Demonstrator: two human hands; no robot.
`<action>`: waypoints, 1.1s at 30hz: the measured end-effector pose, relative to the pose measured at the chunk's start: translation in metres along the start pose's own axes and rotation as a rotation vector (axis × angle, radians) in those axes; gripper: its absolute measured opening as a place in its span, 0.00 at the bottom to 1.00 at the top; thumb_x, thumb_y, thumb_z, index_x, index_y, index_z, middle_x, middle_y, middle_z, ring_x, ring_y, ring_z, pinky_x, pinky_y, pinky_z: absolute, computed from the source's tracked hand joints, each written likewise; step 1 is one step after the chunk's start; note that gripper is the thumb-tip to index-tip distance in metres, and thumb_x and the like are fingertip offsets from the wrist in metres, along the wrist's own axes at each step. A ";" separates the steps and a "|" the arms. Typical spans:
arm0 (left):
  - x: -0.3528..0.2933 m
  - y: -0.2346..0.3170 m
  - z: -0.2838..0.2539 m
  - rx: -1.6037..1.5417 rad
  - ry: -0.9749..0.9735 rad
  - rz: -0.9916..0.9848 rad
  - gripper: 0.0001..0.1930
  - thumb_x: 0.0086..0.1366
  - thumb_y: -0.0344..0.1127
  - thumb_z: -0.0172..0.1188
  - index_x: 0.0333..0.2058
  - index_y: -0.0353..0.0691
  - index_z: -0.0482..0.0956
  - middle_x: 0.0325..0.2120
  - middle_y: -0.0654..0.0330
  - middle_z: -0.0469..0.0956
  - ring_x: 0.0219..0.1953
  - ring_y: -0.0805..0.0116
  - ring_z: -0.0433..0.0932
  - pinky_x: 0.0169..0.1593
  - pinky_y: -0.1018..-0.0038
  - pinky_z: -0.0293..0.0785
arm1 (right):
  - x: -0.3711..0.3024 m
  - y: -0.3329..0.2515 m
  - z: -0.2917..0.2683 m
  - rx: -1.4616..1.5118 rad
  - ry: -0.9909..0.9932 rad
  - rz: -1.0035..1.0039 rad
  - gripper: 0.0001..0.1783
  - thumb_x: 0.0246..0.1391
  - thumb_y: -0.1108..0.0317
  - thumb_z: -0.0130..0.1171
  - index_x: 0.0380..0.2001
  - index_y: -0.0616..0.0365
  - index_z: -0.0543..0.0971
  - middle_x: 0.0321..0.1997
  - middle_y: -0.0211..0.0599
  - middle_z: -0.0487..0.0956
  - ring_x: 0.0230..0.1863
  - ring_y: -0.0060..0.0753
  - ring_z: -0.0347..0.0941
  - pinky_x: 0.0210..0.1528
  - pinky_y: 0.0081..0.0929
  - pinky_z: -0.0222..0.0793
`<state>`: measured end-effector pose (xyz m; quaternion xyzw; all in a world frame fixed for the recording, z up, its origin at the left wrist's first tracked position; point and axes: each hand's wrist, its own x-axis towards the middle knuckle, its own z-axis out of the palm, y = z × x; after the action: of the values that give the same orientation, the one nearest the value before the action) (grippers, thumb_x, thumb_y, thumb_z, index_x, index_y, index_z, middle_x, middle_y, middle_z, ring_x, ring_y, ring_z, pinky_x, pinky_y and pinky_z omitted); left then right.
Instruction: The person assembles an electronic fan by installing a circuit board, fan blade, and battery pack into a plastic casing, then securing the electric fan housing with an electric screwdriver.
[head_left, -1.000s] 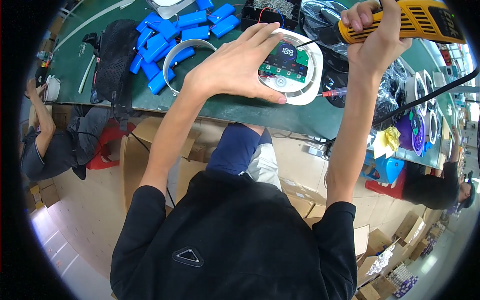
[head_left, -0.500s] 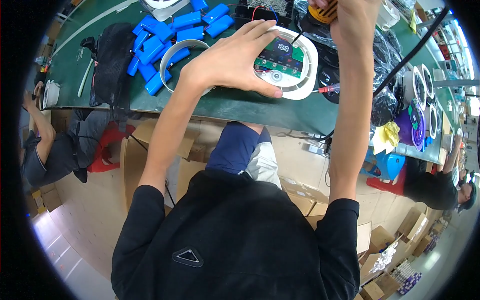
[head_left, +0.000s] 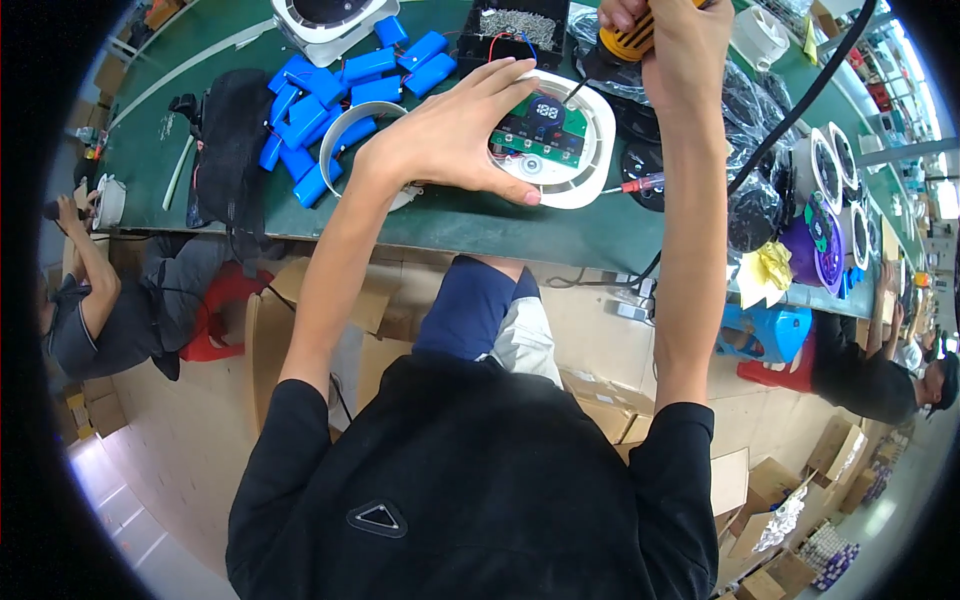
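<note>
My left hand (head_left: 445, 135) grips a white oval plastic housing (head_left: 600, 150) lying on the bench, fingers spread over its far left edge and thumb along the near edge. Inside the housing is a green circuit board (head_left: 570, 146) with a small digit display (head_left: 546, 112). My right hand (head_left: 688, 50) is closed around a yellow and black electric screwdriver (head_left: 627, 42). The thin bit slants down to the board's far right corner; whether it sits in a screw is too small to tell. A white ring (head_left: 332, 140) stands beside my left wrist.
Blue battery packs (head_left: 318, 110) lie heaped on the left, near a black mesh bag (head_left: 235, 140). A black box of screws (head_left: 515, 28) stands behind the housing. To the right are a red-handled screwdriver (head_left: 640, 184), plastic-wrapped parts (head_left: 750, 130) and a hanging black cable (head_left: 800, 118). Co-workers sit at both sides.
The whole view has shifted slightly, bringing more of the screw box into sight. Both hands keep their grips, and the screwdriver bit stays at the same corner of the board.
</note>
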<state>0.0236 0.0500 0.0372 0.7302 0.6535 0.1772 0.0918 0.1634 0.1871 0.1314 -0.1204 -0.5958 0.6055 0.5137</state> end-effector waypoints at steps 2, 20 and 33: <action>0.000 -0.003 0.000 -0.008 -0.003 0.022 0.60 0.41 0.65 0.75 0.69 0.40 0.60 0.73 0.52 0.52 0.74 0.52 0.51 0.74 0.60 0.53 | 0.001 0.001 0.001 -0.038 0.014 0.041 0.17 0.58 0.58 0.70 0.34 0.57 0.75 0.16 0.24 0.70 0.14 0.17 0.66 0.18 0.17 0.64; 0.005 -0.012 -0.002 -0.082 -0.039 0.094 0.62 0.38 0.64 0.77 0.69 0.42 0.60 0.73 0.52 0.51 0.74 0.49 0.49 0.74 0.58 0.50 | 0.009 0.006 0.007 -0.112 0.082 0.003 0.15 0.60 0.60 0.67 0.29 0.59 0.76 0.16 0.24 0.71 0.13 0.17 0.65 0.16 0.18 0.61; 0.003 -0.009 -0.008 -0.030 -0.064 0.095 0.65 0.36 0.68 0.76 0.70 0.45 0.59 0.74 0.54 0.50 0.75 0.50 0.49 0.74 0.56 0.52 | -0.002 -0.001 -0.002 -0.006 0.142 -0.087 0.15 0.60 0.61 0.68 0.36 0.59 0.74 0.16 0.25 0.70 0.12 0.17 0.65 0.15 0.17 0.62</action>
<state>0.0127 0.0534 0.0413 0.7642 0.6120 0.1676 0.1153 0.1659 0.1868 0.1309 -0.1386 -0.5644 0.5707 0.5801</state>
